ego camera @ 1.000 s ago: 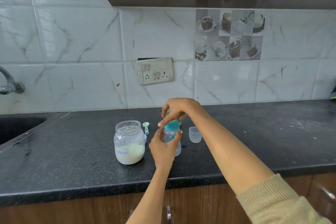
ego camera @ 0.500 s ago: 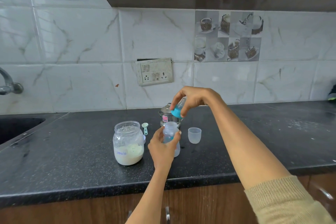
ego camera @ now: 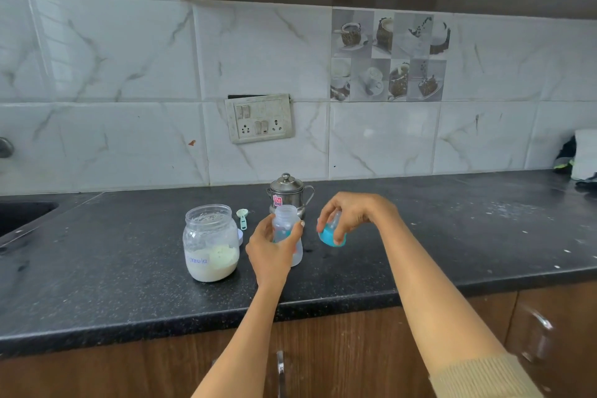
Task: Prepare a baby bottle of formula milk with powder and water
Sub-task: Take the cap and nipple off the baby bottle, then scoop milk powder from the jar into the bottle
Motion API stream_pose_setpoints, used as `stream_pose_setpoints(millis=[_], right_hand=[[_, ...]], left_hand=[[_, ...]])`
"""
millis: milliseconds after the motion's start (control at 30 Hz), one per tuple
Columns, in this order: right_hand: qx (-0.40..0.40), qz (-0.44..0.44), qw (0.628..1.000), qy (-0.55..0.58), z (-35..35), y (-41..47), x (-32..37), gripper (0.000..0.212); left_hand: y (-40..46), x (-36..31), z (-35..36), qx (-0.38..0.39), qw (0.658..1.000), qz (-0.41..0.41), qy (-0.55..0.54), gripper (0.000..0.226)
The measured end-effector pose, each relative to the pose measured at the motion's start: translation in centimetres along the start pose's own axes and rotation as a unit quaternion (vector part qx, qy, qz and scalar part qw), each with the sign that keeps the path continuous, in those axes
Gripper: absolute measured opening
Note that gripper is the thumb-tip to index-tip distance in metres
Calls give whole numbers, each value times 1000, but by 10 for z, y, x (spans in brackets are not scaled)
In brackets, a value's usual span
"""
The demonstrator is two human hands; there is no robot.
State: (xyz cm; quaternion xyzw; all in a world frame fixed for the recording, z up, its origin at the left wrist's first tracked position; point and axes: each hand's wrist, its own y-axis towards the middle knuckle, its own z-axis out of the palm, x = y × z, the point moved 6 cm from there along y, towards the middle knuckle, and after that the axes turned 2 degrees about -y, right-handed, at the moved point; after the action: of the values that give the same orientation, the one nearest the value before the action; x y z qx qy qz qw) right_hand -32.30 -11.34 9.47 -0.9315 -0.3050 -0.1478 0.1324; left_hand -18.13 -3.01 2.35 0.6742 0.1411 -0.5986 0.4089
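While the open baby bottle [ego camera: 286,236] stands on the desk [ego camera: 420,236], it is gripped by the left hand [ego camera: 269,249], fingers curled round it. At its 3 o'clock, the blue teat cap [ego camera: 332,236] is pinched by the right hand [ego camera: 350,215]. The formula jar [ego camera: 210,244] stands at 9 o'clock.

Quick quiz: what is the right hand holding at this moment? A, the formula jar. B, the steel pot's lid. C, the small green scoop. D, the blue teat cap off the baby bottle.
D: the right hand grips the blue teat cap above the counter, beside the open baby bottle that the left hand holds upright.
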Motion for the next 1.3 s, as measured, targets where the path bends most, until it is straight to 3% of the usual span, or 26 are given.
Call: stream_pose_setpoints(millis=[200, 333, 500, 767, 1000, 1167, 1300], right_hand=[[32, 24, 999, -28, 36, 15, -10, 39], [14, 34, 999, -29, 42, 21, -16, 37], [3, 26, 999, -28, 38, 17, -16, 49], [-30, 22, 999, -14, 5, -3, -9, 60], [-76, -32, 996, 26, -20, -14, 26, 48], [-133, -89, 985, 66, -35, -5, 69, 35], [-159, -114, 976, 91, -40, 11, 100, 29]], left_hand=[[1, 2, 0, -3, 1000, -2, 2, 65], [1, 2, 2, -4, 1000, -1, 2, 63], [2, 3, 0, -7, 1000, -4, -2, 65], [3, 4, -4, -21, 1000, -15, -5, 91], [-20, -33, -13, -49, 990, 128, 45, 85], [-20, -69, -44, -126, 965, 227, 44, 78], [-12, -80, -79, -178, 956, 230, 31, 77]])
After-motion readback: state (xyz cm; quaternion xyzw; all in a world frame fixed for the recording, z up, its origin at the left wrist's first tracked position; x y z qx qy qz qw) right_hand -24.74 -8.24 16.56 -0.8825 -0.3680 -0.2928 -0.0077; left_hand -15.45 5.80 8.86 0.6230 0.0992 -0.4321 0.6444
